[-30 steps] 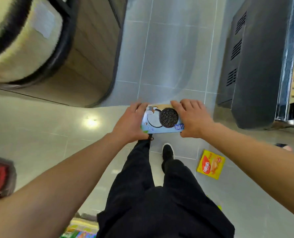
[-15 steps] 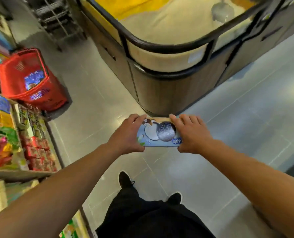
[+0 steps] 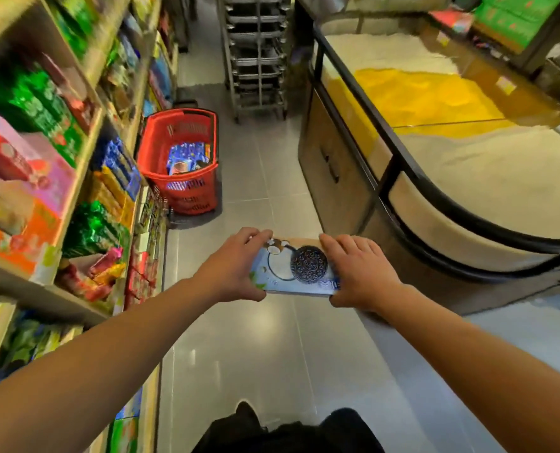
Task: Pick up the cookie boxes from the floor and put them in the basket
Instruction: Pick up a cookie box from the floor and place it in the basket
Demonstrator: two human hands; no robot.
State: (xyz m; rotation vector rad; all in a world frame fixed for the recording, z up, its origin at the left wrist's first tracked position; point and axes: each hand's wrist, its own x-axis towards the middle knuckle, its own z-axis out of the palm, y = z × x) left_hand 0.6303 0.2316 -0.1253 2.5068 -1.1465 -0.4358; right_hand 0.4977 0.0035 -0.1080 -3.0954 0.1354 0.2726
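Head view. A cookie box (image 3: pixel 293 268) was held level above the floor (image 3: pixel 272 354) between both hands, well short of the red basket (image 3: pixel 161 152) standing ahead by the shelves (image 3: pixel 76 178). The left hand (image 3: pixel 231 266) clamped the box's left end, fingers over the far edge and thumb beneath; the right hand (image 3: pixel 358 273) clamped the right end likewise. Other boxes already lay in the basket. The carton looked light, stiff yet crushable, and glossy; its short ends offered the surest hold.
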